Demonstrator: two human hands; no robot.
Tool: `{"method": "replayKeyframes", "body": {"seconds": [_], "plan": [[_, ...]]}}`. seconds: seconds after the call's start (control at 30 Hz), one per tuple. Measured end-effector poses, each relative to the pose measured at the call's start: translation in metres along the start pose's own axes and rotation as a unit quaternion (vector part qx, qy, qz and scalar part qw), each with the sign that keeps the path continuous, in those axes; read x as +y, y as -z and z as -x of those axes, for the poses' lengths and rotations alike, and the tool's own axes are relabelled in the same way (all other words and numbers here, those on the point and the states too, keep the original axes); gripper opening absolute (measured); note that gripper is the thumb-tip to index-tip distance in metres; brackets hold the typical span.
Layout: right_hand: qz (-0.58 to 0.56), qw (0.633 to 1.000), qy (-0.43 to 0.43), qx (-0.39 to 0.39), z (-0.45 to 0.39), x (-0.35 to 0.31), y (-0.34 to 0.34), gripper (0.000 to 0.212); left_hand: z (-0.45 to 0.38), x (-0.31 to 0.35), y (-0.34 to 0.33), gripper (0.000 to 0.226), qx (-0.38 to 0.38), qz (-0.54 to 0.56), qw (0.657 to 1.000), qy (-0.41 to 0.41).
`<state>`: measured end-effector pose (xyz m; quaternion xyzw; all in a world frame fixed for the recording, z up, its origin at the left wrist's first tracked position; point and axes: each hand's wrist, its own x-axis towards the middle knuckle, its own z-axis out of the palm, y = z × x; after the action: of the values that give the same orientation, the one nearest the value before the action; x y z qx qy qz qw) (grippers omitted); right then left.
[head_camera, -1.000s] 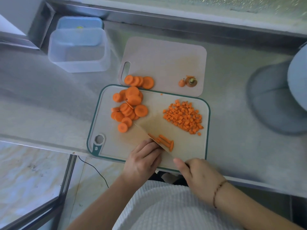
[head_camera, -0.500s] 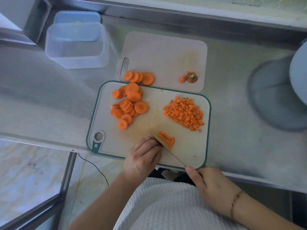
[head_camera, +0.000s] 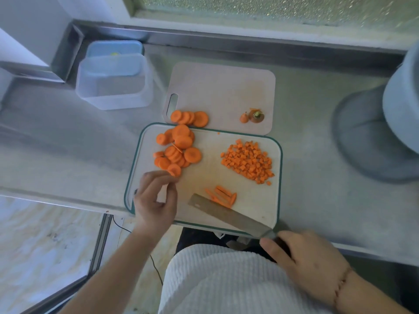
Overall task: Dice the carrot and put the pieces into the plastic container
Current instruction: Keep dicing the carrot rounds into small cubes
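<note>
The right hand (head_camera: 310,264) grasps the knife (head_camera: 229,215) at the desk's near edge. The left hand (head_camera: 156,196), holding nothing, reaches for carrot slices (head_camera: 176,150). Some cubes (head_camera: 248,162) are cut. The container (head_camera: 113,87) at the far left corner looks empty.

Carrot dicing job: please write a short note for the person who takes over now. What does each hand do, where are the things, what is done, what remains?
Left hand: reaching to the carrot slices, fingers at the nearest one; whether it pinches it is unclear.
Right hand: grips the knife, blade low over the green-rimmed cutting board.
Done: a pile of diced carrot at the board's right.
Left: cut the carrot sticks beside the blade, dice all slices, including those on the far board, then fill the empty plastic container.
</note>
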<state>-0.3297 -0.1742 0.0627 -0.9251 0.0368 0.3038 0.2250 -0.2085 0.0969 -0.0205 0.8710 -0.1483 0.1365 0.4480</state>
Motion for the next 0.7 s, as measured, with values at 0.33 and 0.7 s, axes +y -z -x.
{"method": "replayKeyframes", "body": {"seconds": [0.33,0.7], "plan": [[0.175,0.982,-0.053,0.036,0.019,0.058,-0.003,0.107,-0.046,-0.001,-0.031,0.028,-0.363,-0.067,0.888,-0.273],[0.075,0.983,-0.141,0.090,0.042,0.088,-0.010,0.091,-0.025,0.027,-0.074,0.028,-0.335,-0.151,0.896,-0.247]]}}
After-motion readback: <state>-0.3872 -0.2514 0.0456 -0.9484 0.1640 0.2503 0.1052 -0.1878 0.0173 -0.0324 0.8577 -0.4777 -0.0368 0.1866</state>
